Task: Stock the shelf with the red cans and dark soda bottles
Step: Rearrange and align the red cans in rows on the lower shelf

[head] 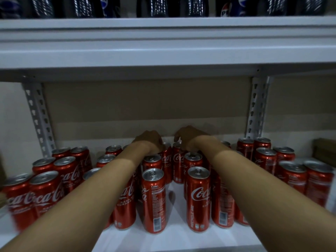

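Head cam: left hand point(150, 140) & right hand point(189, 137) each grip rear red cans point(153, 199), open aisle btwn rows.

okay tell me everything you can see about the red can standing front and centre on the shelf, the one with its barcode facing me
The red can is a tall slim drink can, apparently aluminium, with a silver top and unopened pull tab. Its side shows small white print, part of a white script logo and a barcode near the base. It stands upright on the white shelf, at the front of a row, between the person's forearms. The left neighbouring can seems to touch it; neither hand does.
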